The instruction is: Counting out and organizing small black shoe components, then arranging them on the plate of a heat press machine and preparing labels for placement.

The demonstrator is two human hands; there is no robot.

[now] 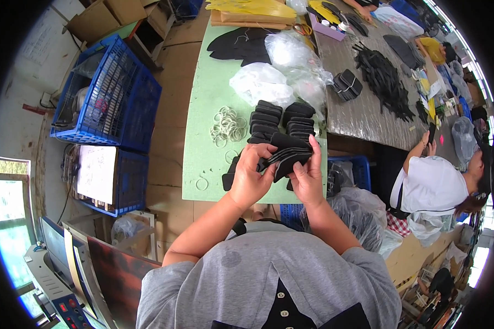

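The left hand [251, 174] and the right hand [307, 176] are both curled shut around a small stack of flat black pieces [288, 154], held up over the near edge of the green table [203, 137]. The stack's long side runs left to right, tipped up a little toward the right, and the fingers of both hands press on it from each end. Just past the hands, more black pieces sit in tied bundles [280, 120] on the table. Next to them lies a heap of pale rubber bands [228, 127]. Farther back are clear plastic bags [282, 68] and a big flat black sheet [239, 44]. A grey table [362, 109] joins on the right, with a pile of black strips [384, 77] on it. Another person in a white shirt [431, 183] sits by that table. On the floor to the left stand blue crates [112, 90]; one holds a white paper [96, 172]. Cardboard boxes [101, 16] sit behind them.
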